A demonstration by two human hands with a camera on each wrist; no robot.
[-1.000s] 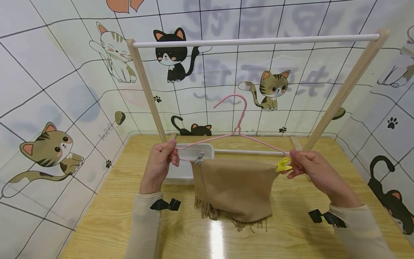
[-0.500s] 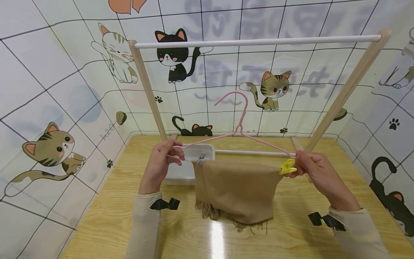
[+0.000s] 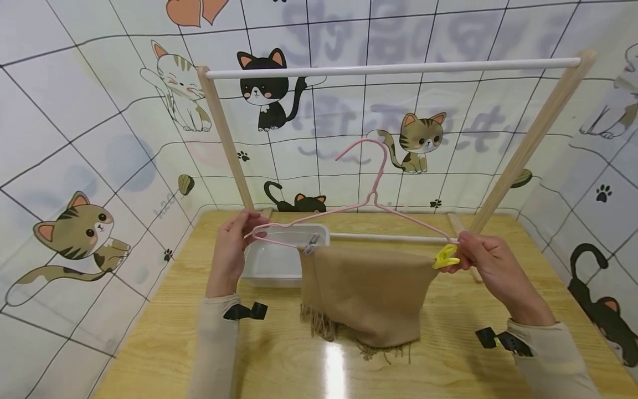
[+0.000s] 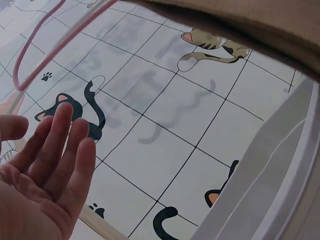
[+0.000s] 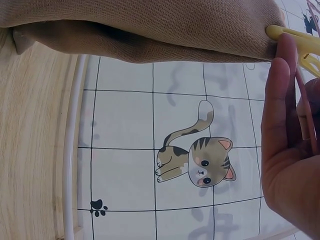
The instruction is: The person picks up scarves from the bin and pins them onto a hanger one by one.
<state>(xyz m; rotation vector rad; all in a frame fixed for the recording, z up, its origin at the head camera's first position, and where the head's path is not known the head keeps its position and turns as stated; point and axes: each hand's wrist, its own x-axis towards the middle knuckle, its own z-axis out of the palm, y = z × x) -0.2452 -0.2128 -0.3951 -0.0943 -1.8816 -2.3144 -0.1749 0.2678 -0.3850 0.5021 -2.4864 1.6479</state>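
A pink clothes hanger (image 3: 381,172) is held up in mid-air, hook on top. From its lower bar hangs a tan fringed scarf (image 3: 369,293), fixed by a grey clothespin (image 3: 312,244) at the left and a yellow clothespin (image 3: 445,256) at the right. My right hand (image 3: 485,263) grips the hanger's right corner beside the yellow clothespin. At the left corner my left hand (image 3: 230,246) has its fingers spread; in the left wrist view those fingers (image 4: 80,175) are extended, with the pink wire (image 4: 55,52) apart from them.
Behind the hanger stands a wooden rack with a white top rail (image 3: 389,68) and a low white crossbar (image 3: 389,237). A white plastic bin (image 3: 271,281) sits on the wooden table (image 3: 279,354) behind the scarf's left side. Cat-print sheeting (image 3: 339,111) surrounds the table.
My left hand has loosened its grip and moved slightly left, off the hanger's corner. The hanger has shifted a little right and its hook slightly up, still in my right hand.
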